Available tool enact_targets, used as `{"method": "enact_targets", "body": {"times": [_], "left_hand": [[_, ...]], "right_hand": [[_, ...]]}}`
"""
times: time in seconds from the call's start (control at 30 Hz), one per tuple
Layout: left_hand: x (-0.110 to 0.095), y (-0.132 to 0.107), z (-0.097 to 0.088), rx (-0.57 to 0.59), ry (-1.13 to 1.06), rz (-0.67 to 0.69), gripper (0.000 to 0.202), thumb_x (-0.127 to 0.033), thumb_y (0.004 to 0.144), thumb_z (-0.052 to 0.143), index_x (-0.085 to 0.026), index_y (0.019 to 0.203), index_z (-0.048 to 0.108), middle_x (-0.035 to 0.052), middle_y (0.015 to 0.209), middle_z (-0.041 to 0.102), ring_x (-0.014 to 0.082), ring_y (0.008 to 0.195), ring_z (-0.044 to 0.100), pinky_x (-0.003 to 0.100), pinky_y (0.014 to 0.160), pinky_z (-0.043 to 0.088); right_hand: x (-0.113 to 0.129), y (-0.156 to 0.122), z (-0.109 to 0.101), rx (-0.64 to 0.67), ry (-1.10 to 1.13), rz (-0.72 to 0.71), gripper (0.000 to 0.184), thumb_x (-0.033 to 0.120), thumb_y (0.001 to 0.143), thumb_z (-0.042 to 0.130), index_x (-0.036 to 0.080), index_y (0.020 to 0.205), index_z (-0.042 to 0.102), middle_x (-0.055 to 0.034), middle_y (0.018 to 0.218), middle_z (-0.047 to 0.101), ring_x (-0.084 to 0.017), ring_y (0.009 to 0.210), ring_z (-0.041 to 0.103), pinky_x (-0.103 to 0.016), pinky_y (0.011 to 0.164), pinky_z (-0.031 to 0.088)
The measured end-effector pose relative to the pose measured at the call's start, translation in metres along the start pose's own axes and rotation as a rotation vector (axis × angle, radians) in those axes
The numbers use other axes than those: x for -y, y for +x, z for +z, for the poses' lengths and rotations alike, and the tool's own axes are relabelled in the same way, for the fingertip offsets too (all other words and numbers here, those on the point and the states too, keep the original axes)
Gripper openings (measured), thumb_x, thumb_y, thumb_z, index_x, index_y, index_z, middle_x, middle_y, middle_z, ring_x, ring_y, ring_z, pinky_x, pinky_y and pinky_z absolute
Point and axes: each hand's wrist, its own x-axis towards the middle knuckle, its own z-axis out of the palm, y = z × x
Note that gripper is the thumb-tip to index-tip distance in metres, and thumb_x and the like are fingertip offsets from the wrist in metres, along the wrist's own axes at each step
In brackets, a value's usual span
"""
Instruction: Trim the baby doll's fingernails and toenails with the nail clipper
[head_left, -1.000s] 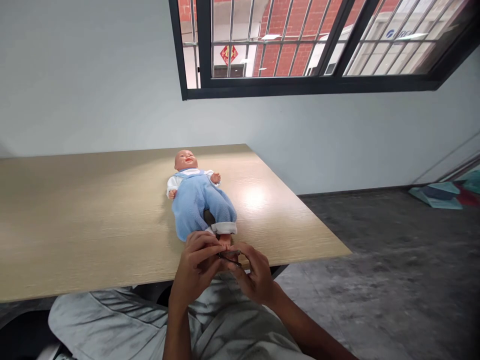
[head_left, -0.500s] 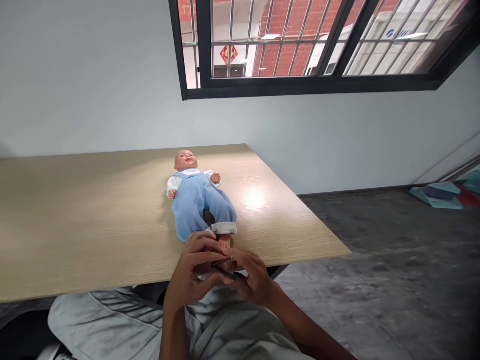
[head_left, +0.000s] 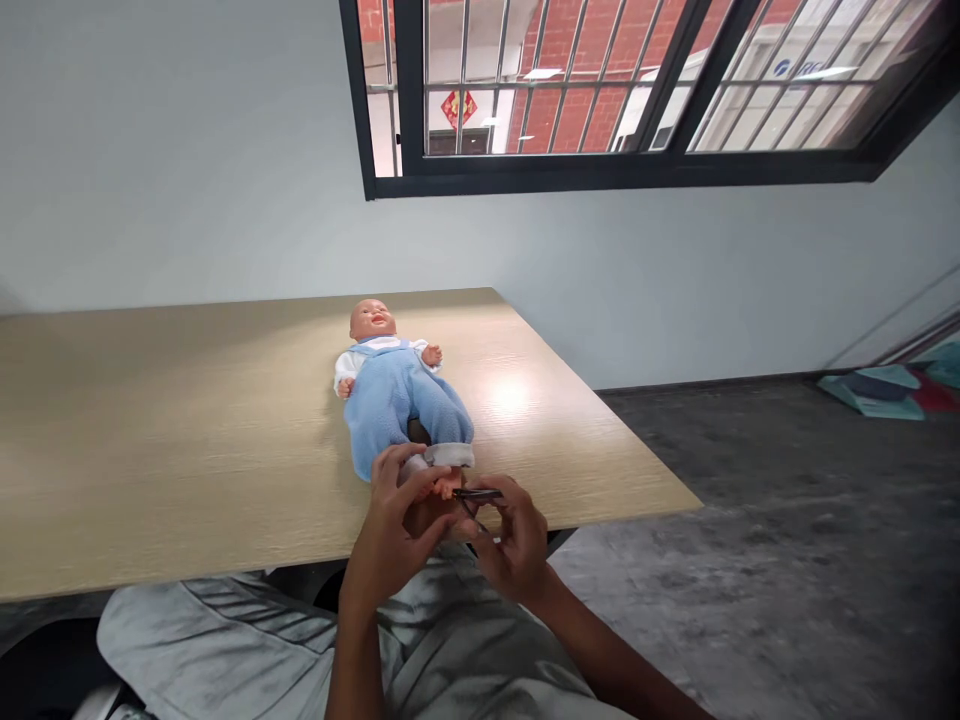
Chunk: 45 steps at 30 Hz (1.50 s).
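A baby doll [head_left: 397, 395] in light blue dungarees and a white shirt lies on its back on the table, head away from me and feet at the near edge. My left hand [head_left: 394, 515] curls its fingers and thumb around one of the doll's feet [head_left: 444, 486], beside the white trouser cuff. My right hand [head_left: 514, 535] grips small dark metal nail clippers [head_left: 480, 494], their lever spread from the body. The clippers' tip is at the doll's toes; whether it touches them I cannot tell.
The pale wooden table [head_left: 187, 450] runs along the wall, its right edge slanting toward me. My grey-clad legs [head_left: 217, 640] are below its front edge. A barred window [head_left: 555, 100] is above. Teal and red items [head_left: 874, 390] lie on the dark floor at right.
My right hand has moved slightly right and turned, bringing the nail clippers up to the doll's toes. My left fingers have shifted upward around the foot. The doll's body stays put.
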Motion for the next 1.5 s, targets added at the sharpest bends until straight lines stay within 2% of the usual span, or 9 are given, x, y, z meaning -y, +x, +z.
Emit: {"method": "enact_targets", "body": {"times": [0.17, 0.5, 0.7, 0.9, 1.03, 1.13, 1.23, 1.33, 1.5], "left_hand": [[0.002, 0.002, 0.004, -0.041, 0.030, 0.027, 0.021, -0.017, 0.092, 0.062, -0.027, 0.109, 0.068, 0.0087, 0.137, 0.043, 0.0292, 0.132, 0.036, 0.053, 0.111, 0.037], [0.003, 0.002, 0.004, -0.051, 0.007, 0.036, 0.025, -0.015, 0.095, 0.058, -0.032, 0.110, 0.069, 0.0048, 0.135, 0.046, 0.0254, 0.131, 0.036, 0.050, 0.111, 0.035], [0.002, 0.003, 0.004, -0.066, 0.022, 0.042, 0.022, -0.016, 0.095, 0.059, -0.031, 0.108, 0.070, 0.0048, 0.132, 0.047, 0.0247, 0.129, 0.038, 0.047, 0.109, 0.037], [0.004, 0.004, 0.004, -0.074, 0.023, 0.068, 0.022, -0.015, 0.094, 0.060, -0.030, 0.108, 0.070, 0.0049, 0.130, 0.050, 0.0248, 0.128, 0.038, 0.046, 0.107, 0.038], [0.006, 0.003, 0.005, -0.046, 0.000, 0.070, 0.022, -0.014, 0.093, 0.062, -0.029, 0.108, 0.069, 0.0046, 0.115, 0.057, 0.0246, 0.126, 0.040, 0.045, 0.107, 0.039], [0.008, 0.003, 0.005, -0.038, -0.011, 0.064, 0.022, -0.014, 0.092, 0.063, -0.027, 0.108, 0.067, 0.0050, 0.108, 0.059, 0.0252, 0.124, 0.042, 0.044, 0.105, 0.040], [0.008, 0.002, 0.007, -0.040, -0.006, 0.058, 0.032, -0.012, 0.090, 0.065, -0.028, 0.118, 0.061, 0.0047, 0.109, 0.060, 0.0252, 0.125, 0.042, 0.044, 0.106, 0.040], [0.005, 0.002, 0.008, -0.082, 0.062, 0.032, 0.048, -0.012, 0.088, 0.067, -0.029, 0.130, 0.053, 0.0063, 0.127, 0.055, 0.0261, 0.132, 0.037, 0.047, 0.111, 0.036], [-0.001, 0.001, 0.006, -0.191, 0.189, -0.028, 0.052, -0.018, 0.081, 0.076, -0.027, 0.128, 0.055, 0.0078, 0.143, 0.042, 0.0311, 0.138, 0.028, 0.053, 0.115, 0.027]], "right_hand": [[0.004, 0.006, -0.003, 0.106, -0.097, -0.104, 0.045, 0.026, 0.096, 0.056, 0.021, 0.139, 0.045, -0.0093, 0.102, 0.062, -0.018, 0.079, 0.063, -0.030, 0.072, 0.058], [0.005, 0.010, -0.004, 0.155, -0.042, -0.146, 0.044, 0.020, 0.098, 0.051, 0.023, 0.142, 0.046, -0.0104, 0.111, 0.059, -0.015, 0.079, 0.062, -0.029, 0.074, 0.058], [0.007, 0.013, -0.005, 0.129, 0.024, -0.093, 0.036, 0.010, 0.092, 0.058, 0.024, 0.125, 0.059, -0.0058, 0.101, 0.061, -0.015, 0.081, 0.062, -0.025, 0.072, 0.057], [0.006, 0.012, -0.006, 0.165, 0.021, -0.081, 0.043, 0.011, 0.093, 0.052, 0.024, 0.134, 0.054, -0.0069, 0.104, 0.060, -0.013, 0.075, 0.060, -0.025, 0.067, 0.057], [0.004, 0.012, -0.006, 0.172, 0.020, -0.112, 0.035, 0.012, 0.093, 0.057, 0.023, 0.125, 0.059, -0.0070, 0.100, 0.060, -0.016, 0.083, 0.060, -0.026, 0.070, 0.056], [0.002, 0.010, -0.005, 0.168, 0.013, -0.126, 0.042, 0.010, 0.091, 0.057, 0.021, 0.131, 0.055, -0.0079, 0.101, 0.059, -0.015, 0.078, 0.059, -0.027, 0.069, 0.056], [0.002, 0.010, -0.005, 0.176, -0.029, -0.184, 0.041, 0.010, 0.092, 0.053, 0.021, 0.132, 0.055, -0.0101, 0.105, 0.060, -0.018, 0.086, 0.061, -0.030, 0.075, 0.057], [0.003, 0.009, -0.005, 0.161, -0.031, -0.193, 0.032, 0.014, 0.094, 0.056, 0.022, 0.124, 0.058, -0.0098, 0.104, 0.061, -0.019, 0.089, 0.063, -0.030, 0.074, 0.057], [0.001, 0.002, -0.001, -0.003, 0.033, -0.017, 0.041, 0.023, 0.092, 0.062, 0.020, 0.132, 0.051, -0.0051, 0.090, 0.060, -0.015, 0.072, 0.059, -0.028, 0.065, 0.057]]}}
